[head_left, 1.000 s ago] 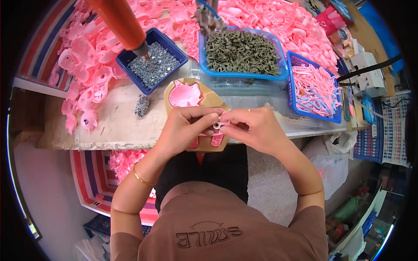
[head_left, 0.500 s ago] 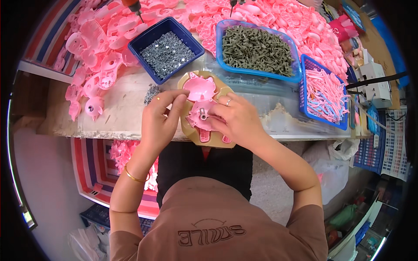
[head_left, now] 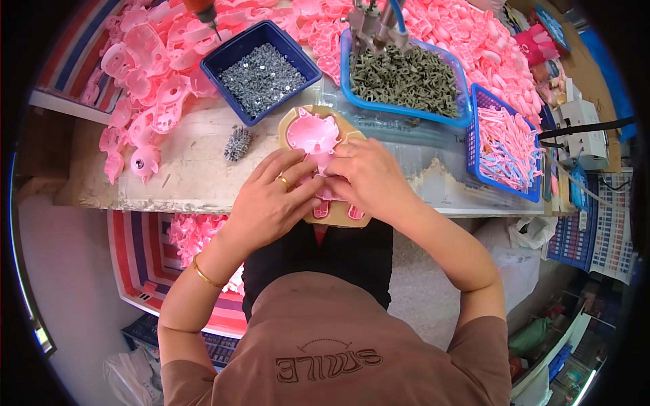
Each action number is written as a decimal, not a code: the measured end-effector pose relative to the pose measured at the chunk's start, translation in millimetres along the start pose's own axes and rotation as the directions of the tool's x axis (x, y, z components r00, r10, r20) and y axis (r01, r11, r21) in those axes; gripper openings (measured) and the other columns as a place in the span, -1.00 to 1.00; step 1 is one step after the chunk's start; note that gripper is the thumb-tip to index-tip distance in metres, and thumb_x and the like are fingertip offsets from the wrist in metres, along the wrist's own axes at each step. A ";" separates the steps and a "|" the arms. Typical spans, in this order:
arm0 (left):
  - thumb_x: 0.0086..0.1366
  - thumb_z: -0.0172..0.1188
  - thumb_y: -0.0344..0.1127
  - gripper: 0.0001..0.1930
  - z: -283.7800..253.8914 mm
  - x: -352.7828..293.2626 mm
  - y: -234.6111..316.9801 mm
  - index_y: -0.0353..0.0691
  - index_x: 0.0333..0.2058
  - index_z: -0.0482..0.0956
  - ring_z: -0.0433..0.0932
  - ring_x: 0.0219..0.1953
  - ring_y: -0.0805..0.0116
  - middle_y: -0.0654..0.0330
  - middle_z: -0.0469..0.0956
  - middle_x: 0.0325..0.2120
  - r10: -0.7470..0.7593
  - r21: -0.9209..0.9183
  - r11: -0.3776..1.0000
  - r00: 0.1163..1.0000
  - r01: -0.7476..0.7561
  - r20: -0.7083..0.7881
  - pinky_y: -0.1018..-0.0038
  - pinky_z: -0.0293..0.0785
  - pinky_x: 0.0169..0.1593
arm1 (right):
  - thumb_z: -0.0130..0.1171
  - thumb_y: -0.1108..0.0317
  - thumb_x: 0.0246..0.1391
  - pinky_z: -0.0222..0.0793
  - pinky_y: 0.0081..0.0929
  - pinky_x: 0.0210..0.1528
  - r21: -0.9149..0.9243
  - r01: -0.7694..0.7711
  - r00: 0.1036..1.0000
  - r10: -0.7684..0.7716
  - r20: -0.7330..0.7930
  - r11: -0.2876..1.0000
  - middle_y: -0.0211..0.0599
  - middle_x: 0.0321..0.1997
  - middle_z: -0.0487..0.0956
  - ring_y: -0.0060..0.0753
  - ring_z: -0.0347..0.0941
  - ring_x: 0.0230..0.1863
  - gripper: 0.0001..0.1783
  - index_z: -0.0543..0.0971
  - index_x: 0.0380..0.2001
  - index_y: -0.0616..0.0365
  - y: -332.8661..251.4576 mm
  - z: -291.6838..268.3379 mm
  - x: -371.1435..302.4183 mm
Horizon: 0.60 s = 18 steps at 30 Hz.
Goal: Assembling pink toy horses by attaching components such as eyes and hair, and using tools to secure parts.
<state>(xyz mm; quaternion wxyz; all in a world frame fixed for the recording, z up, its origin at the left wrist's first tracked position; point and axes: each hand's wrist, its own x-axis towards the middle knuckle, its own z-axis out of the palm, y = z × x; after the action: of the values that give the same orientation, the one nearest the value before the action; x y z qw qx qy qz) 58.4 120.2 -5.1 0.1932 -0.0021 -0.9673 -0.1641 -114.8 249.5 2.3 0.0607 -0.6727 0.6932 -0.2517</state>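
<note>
A tan fixture (head_left: 351,130) lies at the table's front edge in front of me. Pink plastic toy shells (head_left: 313,133) sit in it, a round bowl-like part at the top and small leg-like parts at the bottom. My left hand (head_left: 276,194) covers the fixture's left side, its fingers bent in over the middle of the pink shell. From the right, my right hand (head_left: 371,177) meets it there, thumb and fingers pinched together. The fingertips of both hands nearly touch, and whatever is between them is hidden.
Behind the fixture stand a dark blue bin (head_left: 306,71) of small screws and a light blue tub (head_left: 406,111) of dark green pieces. A blue basket (head_left: 474,155) holds pink and blue strips. Pink shells (head_left: 145,54) pile up behind. An orange-handled driver (head_left: 201,8) and a metal tool head (head_left: 379,27) hang above.
My left hand has moved right and down onto the shell, and the metal piece seen in its middle is now covered. The metal tool head has come lower into view over the tub.
</note>
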 end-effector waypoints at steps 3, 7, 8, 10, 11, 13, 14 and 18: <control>0.14 0.32 -0.25 -0.68 1.4 -1.5 -1.3 -0.08 -0.10 0.61 0.38 0.18 0.11 0.20 0.48 0.03 0.017 0.056 0.998 0.998 -0.020 0.057 0.13 0.33 0.25 | 0.32 0.30 -0.10 0.36 -0.24 -0.21 0.012 -0.043 0.998 0.044 -0.050 0.999 -0.32 -0.39 0.53 -0.18 0.47 -0.21 -0.83 0.60 -0.42 0.10 -6.5 -11.9 -7.5; 0.13 0.32 -0.28 -0.67 3.4 -2.7 0.9 -0.08 -0.10 0.60 0.38 0.17 0.09 0.21 0.49 0.01 0.006 0.013 1.000 0.999 -0.007 0.031 0.13 0.33 0.24 | 0.32 0.31 -0.09 0.41 -0.23 -0.26 -0.075 -0.198 0.979 0.201 0.031 0.977 -0.32 -0.39 0.54 -0.17 0.48 -0.28 -0.81 0.56 -0.40 0.11 0.0 -25.1 -30.8; 0.14 0.32 -0.27 -0.69 3.3 -2.8 1.4 -0.10 -0.12 0.60 0.38 0.16 0.09 0.20 0.49 -0.03 -0.006 0.005 1.000 1.000 0.006 0.024 0.13 0.31 0.26 | 0.32 0.31 -0.09 0.41 -0.23 -0.26 -0.080 -0.211 0.976 0.214 0.029 0.974 -0.32 -0.39 0.54 -0.17 0.48 -0.28 -0.81 0.56 -0.40 0.11 0.0 -24.3 -33.5; 0.14 0.32 -0.27 -0.71 3.8 -3.1 1.3 -0.12 -0.14 0.60 0.38 0.16 0.09 0.19 0.49 -0.06 -0.012 -0.009 1.000 1.000 0.012 0.019 0.14 0.29 0.27 | 0.32 0.32 -0.10 0.42 -0.26 -0.32 -0.033 -0.177 0.984 0.177 0.012 0.984 -0.35 -0.45 0.53 -0.20 0.49 -0.36 -0.82 0.53 -0.44 0.10 -0.5 -20.3 -33.8; 0.13 0.32 -0.30 -0.69 4.2 -3.4 0.9 -0.11 -0.11 0.60 0.38 0.16 0.06 0.19 0.49 -0.02 -0.015 -0.010 1.000 1.000 0.015 0.027 0.14 0.32 0.23 | 0.32 0.32 -0.10 0.42 -0.26 -0.32 -0.036 -0.185 0.983 0.186 0.009 0.982 -0.35 -0.45 0.53 -0.20 0.49 -0.36 -0.82 0.53 -0.44 0.10 -0.9 -19.4 -33.6; 0.13 0.32 -0.33 -0.66 4.6 -2.3 1.9 -0.10 -0.08 0.59 0.38 0.16 0.03 0.20 0.48 0.02 -0.016 -0.010 1.000 0.999 0.016 0.037 0.14 0.35 0.19 | 0.31 0.33 -0.09 0.42 -0.29 -0.36 -0.080 -0.154 0.986 0.148 -0.077 0.985 -0.38 -0.48 0.53 -0.24 0.49 -0.40 -0.84 0.51 -0.49 0.09 -0.9 -17.9 -33.1; 0.13 0.32 -0.33 -0.66 4.0 -1.5 2.5 -0.11 -0.08 0.59 0.38 0.16 0.03 0.20 0.48 0.02 -0.020 -0.009 1.000 0.999 0.020 0.040 0.14 0.35 0.20 | 0.31 0.33 -0.09 0.42 -0.29 -0.36 -0.079 -0.157 0.985 0.151 -0.080 0.984 -0.38 -0.48 0.53 -0.24 0.49 -0.40 -0.84 0.51 -0.49 0.09 1.0 -17.6 -33.1; 0.13 0.32 -0.34 -0.67 5.6 -0.5 2.8 -0.12 -0.09 0.60 0.38 0.16 0.04 0.20 0.49 0.03 -0.026 0.006 1.000 0.999 0.026 0.032 0.15 0.35 0.20 | 0.30 0.34 -0.09 0.42 -0.32 -0.38 -0.100 -0.139 0.986 0.129 -0.104 0.985 -0.38 -0.49 0.53 -0.26 0.50 -0.41 -0.86 0.53 -0.51 0.09 6.4 -17.9 -32.8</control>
<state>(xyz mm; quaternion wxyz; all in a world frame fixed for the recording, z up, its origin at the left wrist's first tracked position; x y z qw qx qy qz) 56.9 124.6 -9.3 0.1756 0.0084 -0.9707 -0.1639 -125.3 285.6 6.7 0.0078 -0.6138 0.7514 -0.2419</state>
